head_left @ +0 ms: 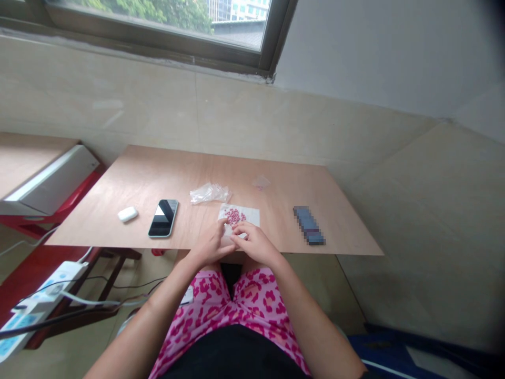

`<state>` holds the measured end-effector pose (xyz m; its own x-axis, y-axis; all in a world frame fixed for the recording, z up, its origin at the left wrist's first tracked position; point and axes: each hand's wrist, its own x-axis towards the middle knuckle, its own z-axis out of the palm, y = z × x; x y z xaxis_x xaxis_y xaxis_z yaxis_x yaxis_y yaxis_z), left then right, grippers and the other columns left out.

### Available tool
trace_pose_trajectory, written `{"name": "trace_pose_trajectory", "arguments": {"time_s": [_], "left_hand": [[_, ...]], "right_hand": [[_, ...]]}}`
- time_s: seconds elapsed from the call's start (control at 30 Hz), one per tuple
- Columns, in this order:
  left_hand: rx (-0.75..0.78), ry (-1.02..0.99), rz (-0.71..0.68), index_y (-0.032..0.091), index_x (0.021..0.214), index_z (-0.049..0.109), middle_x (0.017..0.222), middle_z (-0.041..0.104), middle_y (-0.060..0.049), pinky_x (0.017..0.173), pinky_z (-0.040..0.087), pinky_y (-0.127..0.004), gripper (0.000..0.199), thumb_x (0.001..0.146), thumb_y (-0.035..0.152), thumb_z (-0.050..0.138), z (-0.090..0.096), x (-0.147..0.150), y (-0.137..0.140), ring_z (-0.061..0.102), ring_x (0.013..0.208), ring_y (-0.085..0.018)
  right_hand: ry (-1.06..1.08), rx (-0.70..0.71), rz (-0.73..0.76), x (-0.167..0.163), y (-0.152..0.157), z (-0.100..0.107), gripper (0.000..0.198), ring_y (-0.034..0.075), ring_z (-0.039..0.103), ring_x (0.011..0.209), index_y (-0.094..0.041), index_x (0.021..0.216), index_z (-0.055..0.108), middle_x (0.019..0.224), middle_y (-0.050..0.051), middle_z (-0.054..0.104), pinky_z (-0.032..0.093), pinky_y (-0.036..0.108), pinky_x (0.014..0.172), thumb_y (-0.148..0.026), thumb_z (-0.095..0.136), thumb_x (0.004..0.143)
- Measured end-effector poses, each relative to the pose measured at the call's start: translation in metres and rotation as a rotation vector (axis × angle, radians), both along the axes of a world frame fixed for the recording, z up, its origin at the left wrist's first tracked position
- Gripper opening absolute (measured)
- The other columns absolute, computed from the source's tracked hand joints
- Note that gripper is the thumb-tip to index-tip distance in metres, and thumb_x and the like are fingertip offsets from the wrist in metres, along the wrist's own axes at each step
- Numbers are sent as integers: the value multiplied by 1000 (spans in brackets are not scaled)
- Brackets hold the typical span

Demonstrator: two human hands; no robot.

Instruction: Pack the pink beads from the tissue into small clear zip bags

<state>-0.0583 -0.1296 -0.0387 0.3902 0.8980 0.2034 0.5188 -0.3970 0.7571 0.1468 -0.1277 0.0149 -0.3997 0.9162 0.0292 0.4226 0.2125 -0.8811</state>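
Note:
Several small pink and red beads [235, 216] lie in a loose pile on a white sheet of paper [253, 216] near the table's front edge. My left hand [211, 245] is over the left side of the paper, its thumb and fingers curled inward. Facing it, my right hand [254, 242] bends its fingers toward the left one, and the fingertips almost meet just in front of the beads. Something pale and partly see-through shows between the hands, too small to name. Behind the paper sits a heap of clear plastic bags [210, 193].
A small clear bag [261, 182] with a few pink bits lies farther back. Left are a phone [163, 218] and a white earphone case [128, 214]; right, a blurred dark object [309, 225]. A power strip [47, 300] with cables sits at lower left, beside the wooden table [276, 163].

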Motion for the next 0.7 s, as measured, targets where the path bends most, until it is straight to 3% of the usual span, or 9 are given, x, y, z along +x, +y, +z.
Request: {"name": "trace_pose_trajectory", "arguments": {"time_s": [0.1,0.23,0.33,0.5,0.7], "left_hand": [[24,1,10,18,148,40,121,65,-17,96,54,-51,80,86,52,77,1,1,-1,67,109,-35],[56,-19,36,19,147,43,119,65,-15,94,54,-49,73,86,44,74,7,1,-1,67,104,-32],[70,-35,57,19,146,44,116,65,-13,91,55,-47,71,85,40,74,11,0,-1,67,100,-30],[97,-9,60,18,141,48,109,65,-11,89,56,-48,68,85,44,76,7,-1,1,67,99,-31],[214,-6,65,22,140,48,123,64,-14,99,54,-51,56,91,34,71,0,1,4,65,115,-33]], "right_hand": [[10,14,7,1,1,2,15,21,65,98,-20,88,71,104,5,69,53,31,84,-27,63,99],[43,15,51,1,0,9,17,21,65,102,-20,89,71,108,6,69,51,30,87,-30,63,100],[23,-32,91,1,-3,10,15,20,66,94,-20,92,73,101,4,70,51,29,81,-30,65,99],[-31,-3,67,2,-2,11,17,19,66,90,-20,89,76,96,4,70,50,29,81,-25,65,100],[-38,72,56,-3,-3,17,26,19,65,93,-20,89,77,98,5,68,49,32,87,-26,58,105]]}}
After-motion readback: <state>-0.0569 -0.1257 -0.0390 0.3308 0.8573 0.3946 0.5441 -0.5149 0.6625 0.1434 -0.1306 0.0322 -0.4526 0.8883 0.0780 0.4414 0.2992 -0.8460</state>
